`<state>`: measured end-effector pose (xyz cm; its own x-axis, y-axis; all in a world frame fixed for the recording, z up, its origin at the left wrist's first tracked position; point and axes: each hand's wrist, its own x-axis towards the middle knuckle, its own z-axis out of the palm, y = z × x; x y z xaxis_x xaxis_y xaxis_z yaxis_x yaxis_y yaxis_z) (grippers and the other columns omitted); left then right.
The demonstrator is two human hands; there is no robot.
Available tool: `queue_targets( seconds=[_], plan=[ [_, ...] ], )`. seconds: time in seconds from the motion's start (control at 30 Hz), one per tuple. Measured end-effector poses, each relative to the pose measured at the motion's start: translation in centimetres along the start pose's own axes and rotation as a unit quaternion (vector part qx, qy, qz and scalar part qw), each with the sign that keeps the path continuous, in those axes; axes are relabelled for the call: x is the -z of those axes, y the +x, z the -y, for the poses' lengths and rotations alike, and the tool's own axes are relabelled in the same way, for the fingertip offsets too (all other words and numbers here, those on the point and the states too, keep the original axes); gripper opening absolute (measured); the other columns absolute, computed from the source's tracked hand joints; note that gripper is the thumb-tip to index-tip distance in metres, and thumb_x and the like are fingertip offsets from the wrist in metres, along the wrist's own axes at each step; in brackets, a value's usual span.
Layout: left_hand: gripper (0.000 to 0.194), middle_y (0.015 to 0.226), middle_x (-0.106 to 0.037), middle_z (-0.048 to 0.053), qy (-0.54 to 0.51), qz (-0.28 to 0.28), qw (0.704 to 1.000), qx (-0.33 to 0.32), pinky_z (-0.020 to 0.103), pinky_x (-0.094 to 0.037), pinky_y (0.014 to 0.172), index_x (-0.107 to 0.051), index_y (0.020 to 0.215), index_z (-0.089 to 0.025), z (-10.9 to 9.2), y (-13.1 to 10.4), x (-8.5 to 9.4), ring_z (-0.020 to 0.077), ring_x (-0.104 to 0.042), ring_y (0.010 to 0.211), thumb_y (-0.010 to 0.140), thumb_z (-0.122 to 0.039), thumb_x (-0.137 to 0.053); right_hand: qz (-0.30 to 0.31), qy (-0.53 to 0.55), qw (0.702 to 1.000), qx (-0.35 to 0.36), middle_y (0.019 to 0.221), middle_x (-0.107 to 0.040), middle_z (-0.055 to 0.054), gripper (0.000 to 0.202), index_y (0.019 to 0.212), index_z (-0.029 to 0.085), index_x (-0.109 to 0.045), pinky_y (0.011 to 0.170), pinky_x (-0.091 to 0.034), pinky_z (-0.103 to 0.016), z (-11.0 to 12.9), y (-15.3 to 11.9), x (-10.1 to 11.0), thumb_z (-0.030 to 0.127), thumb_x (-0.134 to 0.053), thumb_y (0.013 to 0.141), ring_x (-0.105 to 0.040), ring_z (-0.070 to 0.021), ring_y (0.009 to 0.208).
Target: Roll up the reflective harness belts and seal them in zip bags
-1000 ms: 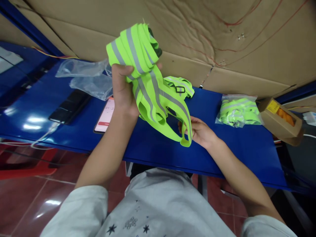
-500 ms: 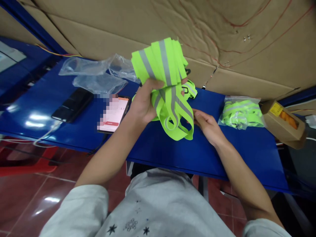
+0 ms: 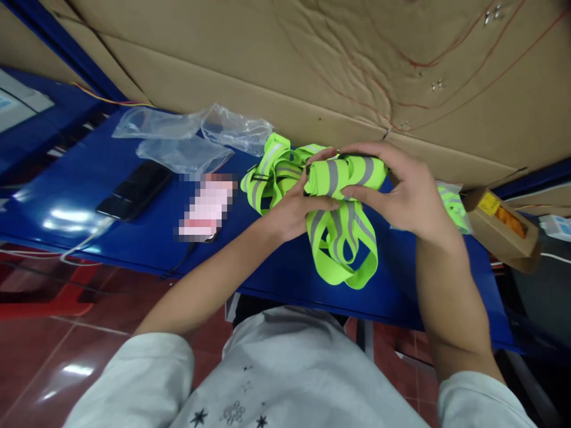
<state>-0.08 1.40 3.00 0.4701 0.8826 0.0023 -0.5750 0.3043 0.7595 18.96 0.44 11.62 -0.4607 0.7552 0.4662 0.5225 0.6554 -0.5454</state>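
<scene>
A folded bundle of neon-yellow reflective strap (image 3: 332, 177) with grey stripes is held between both hands above the desk. My left hand (image 3: 297, 208) grips its left end, thumb along the near side. Wrapped around the right end is my right hand (image 3: 404, 190), thumb in front and fingers behind. Loose loops of the strap hang below the bundle. Behind and left of my left hand, more reflective straps (image 3: 272, 166) with a black buckle lie in a heap on the desk.
Clear plastic bags (image 3: 178, 139) lie at the back left of the blue desk (image 3: 250, 270). Nearer are a black phone (image 3: 134, 190) on a white cable and a phone with a blurred screen (image 3: 207, 205). At right, a bag of straps (image 3: 455, 208) sits beside a cardboard box (image 3: 504, 223).
The folded bundle has come down and turned on its side. My right hand has moved from beside the hanging loops up onto the bundle's right end.
</scene>
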Motion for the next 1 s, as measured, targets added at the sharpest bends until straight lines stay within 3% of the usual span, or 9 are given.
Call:
queue_targets(
  seconds=[0.13,0.27,0.4,0.47,0.6,0.73,0.83,0.9,1.0],
  plan=[
    [0.036,0.096,-0.081,0.005,-0.09,-0.005,0.996,0.028,0.04,-0.062,0.1,-0.075,0.098,-0.017,0.4,0.5,-0.6,0.0333,-0.075,0.116,0.064,-0.021,-0.086,-0.05,-0.052,0.997,0.011,0.138,-0.072,-0.003,0.04,0.137,0.032,-0.068,0.12,-0.051,-0.046,-0.3,0.2,-1.9,0.04,-0.072,0.098,-0.066,-0.0285,0.131],
    [0.031,0.102,-0.081,0.006,-0.087,0.01,0.994,0.072,0.04,-0.061,0.098,-0.077,0.099,-0.017,0.6,0.3,-0.8,0.0293,-0.077,0.107,0.071,-0.029,-0.086,-0.066,-0.064,0.996,0.019,0.141,-0.07,-0.006,0.041,0.139,0.029,-0.067,0.123,-0.048,-0.049,-1.5,0.1,-3.3,0.04,-0.067,0.1,-0.064,-0.0307,0.135],
    [0.028,0.088,-0.08,0.003,-0.034,0.002,0.996,0.088,0.032,-0.061,0.08,-0.077,0.093,-0.016,0.4,-0.2,-0.6,0.022,-0.077,0.083,0.065,-0.014,-0.081,-0.068,-0.059,0.995,0.038,0.144,-0.068,-0.005,0.042,0.142,0.031,-0.066,0.125,-0.045,-0.051,-2.0,-0.2,-3.2,0.038,-0.066,0.1,-0.062,-0.0314,0.138],
    [0.032,0.091,-0.081,0.005,-0.033,0.026,0.996,0.085,0.033,-0.062,0.08,-0.077,0.096,-0.015,0.3,-0.3,-0.7,0.0234,-0.078,0.084,0.064,-0.01,-0.076,-0.076,-0.071,0.994,0.035,0.144,-0.068,-0.006,0.043,0.141,0.03,-0.067,0.126,-0.044,-0.053,-1.8,-0.5,-2.8,0.039,-0.066,0.1,-0.06,-0.033,0.139],
    [0.028,0.095,-0.082,0.008,-0.037,0.07,0.992,0.097,0.039,-0.062,0.089,-0.078,0.097,-0.015,0.1,-0.6,-0.9,0.0299,-0.079,0.097,0.069,-0.017,-0.08,-0.078,-0.096,0.991,0.046,0.145,-0.067,-0.004,0.041,0.141,0.034,-0.068,0.125,-0.046,-0.052,-1.6,-1.2,-2.0,0.035,-0.061,0.101,-0.061,-0.0325,0.14],
    [0.024,0.091,-0.08,0.003,-0.038,0.07,0.992,0.097,0.036,-0.062,0.086,-0.078,0.091,-0.018,-0.4,-0.8,-0.8,0.0251,-0.078,0.09,0.069,-0.019,-0.086,-0.053,-0.082,0.993,0.069,0.143,-0.069,-0.003,0.041,0.138,0.038,-0.07,0.125,-0.045,-0.054,-2.3,-1.7,-1.9,0.029,-0.06,0.1,-0.063,-0.0334,0.138],
    [0.029,0.1,-0.08,0.002,-0.063,0.084,0.992,0.063,0.037,-0.061,0.092,-0.078,0.098,-0.021,-0.9,-0.6,-0.5,0.0272,-0.077,0.103,0.073,-0.031,-0.09,-0.013,-0.062,0.998,0.02,0.144,-0.068,-0.003,0.036,0.133,0.038,-0.074,0.129,-0.04,-0.055,-2.2,-1.4,-2.0,0.03,-0.063,0.099,-0.057,-0.0343,0.145],
    [0.034,0.107,-0.079,0.003,-0.08,0.067,0.994,0.037,0.037,-0.06,0.097,-0.077,0.104,-0.022,-1.0,-0.3,-0.3,0.0283,-0.075,0.114,0.077,-0.039,-0.09,0.037,-0.046,0.998,-0.008,0.151,-0.064,-0.002,0.039,0.136,0.036,-0.072,0.132,-0.036,-0.054,-1.6,-1.0,-1.6,0.029,-0.066,0.098,-0.051,-0.0321,0.151],
    [0.034,0.112,-0.079,0.004,-0.061,0.044,0.997,0.011,0.036,-0.059,0.098,-0.077,0.105,-0.022,-0.9,0.4,0.2,0.0268,-0.075,0.115,0.076,-0.034,-0.091,0.13,0.028,0.991,-0.033,0.156,-0.061,-0.001,0.049,0.139,0.034,-0.07,0.132,-0.034,-0.055,-0.8,-0.4,-0.2,0.032,-0.078,0.09,-0.045,-0.0309,0.157]
  ],
)
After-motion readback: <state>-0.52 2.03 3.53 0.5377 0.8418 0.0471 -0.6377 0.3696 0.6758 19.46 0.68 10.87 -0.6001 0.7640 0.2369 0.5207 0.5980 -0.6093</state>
